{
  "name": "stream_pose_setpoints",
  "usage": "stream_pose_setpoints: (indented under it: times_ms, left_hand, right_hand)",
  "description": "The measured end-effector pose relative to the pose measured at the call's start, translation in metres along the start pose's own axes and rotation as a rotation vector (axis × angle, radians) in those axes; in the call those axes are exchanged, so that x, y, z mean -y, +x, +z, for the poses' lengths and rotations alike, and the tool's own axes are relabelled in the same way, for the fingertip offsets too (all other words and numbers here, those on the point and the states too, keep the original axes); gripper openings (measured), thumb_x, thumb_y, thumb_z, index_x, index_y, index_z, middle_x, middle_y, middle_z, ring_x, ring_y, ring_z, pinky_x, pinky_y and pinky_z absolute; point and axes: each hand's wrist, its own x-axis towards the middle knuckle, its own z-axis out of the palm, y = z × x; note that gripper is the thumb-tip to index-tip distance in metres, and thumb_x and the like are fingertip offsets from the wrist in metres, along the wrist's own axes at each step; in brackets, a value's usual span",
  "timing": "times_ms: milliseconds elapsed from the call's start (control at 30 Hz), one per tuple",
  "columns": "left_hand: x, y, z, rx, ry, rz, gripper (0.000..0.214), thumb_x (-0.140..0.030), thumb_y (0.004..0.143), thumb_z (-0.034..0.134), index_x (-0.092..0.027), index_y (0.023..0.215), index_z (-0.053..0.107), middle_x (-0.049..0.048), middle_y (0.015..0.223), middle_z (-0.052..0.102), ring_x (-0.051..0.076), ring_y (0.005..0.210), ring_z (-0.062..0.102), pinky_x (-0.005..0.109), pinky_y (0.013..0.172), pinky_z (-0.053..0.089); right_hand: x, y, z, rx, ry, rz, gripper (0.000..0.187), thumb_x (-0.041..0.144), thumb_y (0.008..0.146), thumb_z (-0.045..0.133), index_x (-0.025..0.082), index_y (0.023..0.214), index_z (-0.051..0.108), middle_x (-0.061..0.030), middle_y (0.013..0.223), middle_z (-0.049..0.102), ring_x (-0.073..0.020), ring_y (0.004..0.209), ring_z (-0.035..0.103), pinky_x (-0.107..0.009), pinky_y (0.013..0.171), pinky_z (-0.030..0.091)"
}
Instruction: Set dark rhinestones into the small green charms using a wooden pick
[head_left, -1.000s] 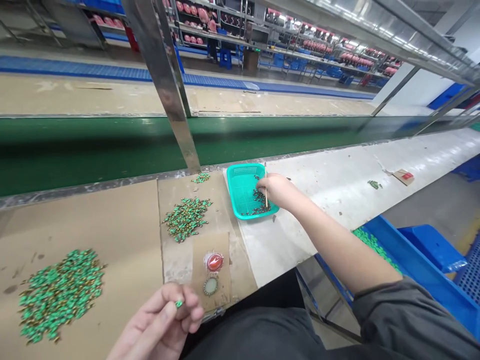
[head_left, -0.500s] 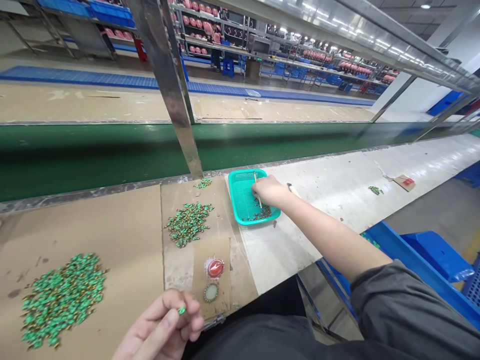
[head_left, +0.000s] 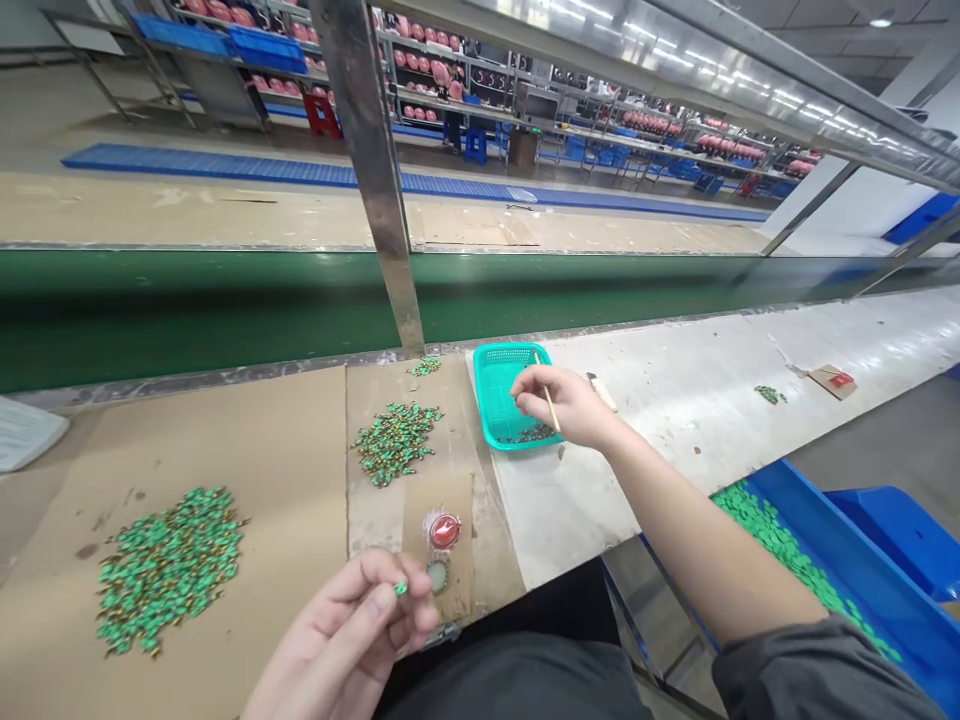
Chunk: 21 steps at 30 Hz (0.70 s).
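In the head view, the person's left hand (head_left: 352, 630), at the lower centre of the frame, is pinching a small green piece (head_left: 400, 589) between thumb and fingers. The right hand (head_left: 566, 400), right of centre, is holding a thin stick (head_left: 551, 406) over a teal basket (head_left: 489, 385), where small dark pieces (head_left: 527, 435) are lying near the bottom edge. A large green-and-gold pile (head_left: 172, 568) is occupying the lower left, while a smaller pile (head_left: 397, 442) is resting on the table (head_left: 600, 500) left of the basket.
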Motion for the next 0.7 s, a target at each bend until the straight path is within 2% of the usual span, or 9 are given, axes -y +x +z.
stream_pose_setpoints:
  times_ms: [133,267,500,700]
  left_hand:
    - [-0.01,-0.003,0.016,0.024,0.038,0.039,0.035,-0.049,0.082,0.107,-0.022,0.082,0.085,0.0046,0.089,0.078,0.019,0.074,0.068,0.024,0.064,0.06]
    - [-0.019,-0.001,0.029,0.094,0.076,0.082,0.034,-0.051,0.088,0.103,-0.022,0.084,0.087,0.0056,0.089,0.079,0.02,0.08,0.069,0.025,0.07,0.061]
    - [-0.019,-0.001,0.04,0.187,0.086,0.089,0.03,-0.049,0.092,0.101,-0.022,0.086,0.089,0.006,0.086,0.083,0.019,0.077,0.072,0.027,0.076,0.062]
    - [-0.018,-0.009,0.044,0.226,0.05,0.052,0.029,-0.047,0.094,0.101,-0.022,0.084,0.089,0.0035,0.082,0.082,0.016,0.071,0.071,0.026,0.074,0.06]
  right_hand:
    - [0.027,-0.036,0.018,0.012,0.323,-0.054,0.016,0.033,0.102,0.075,0.02,0.103,0.084,-0.0058,0.091,0.086,-0.0213,0.085,0.082,-0.035,0.078,0.069]
    - [0.052,-0.066,0.039,0.048,0.53,-0.031,0.013,0.032,0.095,0.087,0.02,0.101,0.088,-0.005,0.086,0.088,-0.0213,0.081,0.086,-0.035,0.076,0.072]
    - [0.078,-0.096,0.064,0.065,0.87,0.014,0.008,0.026,0.095,0.098,0.023,0.099,0.091,-0.0041,0.093,0.091,-0.0172,0.078,0.087,-0.029,0.077,0.074]
    - [0.087,-0.109,0.068,0.071,0.906,-0.003,0.01,0.016,0.099,0.092,0.022,0.099,0.084,-0.0018,0.091,0.088,-0.0154,0.079,0.086,-0.025,0.075,0.072]
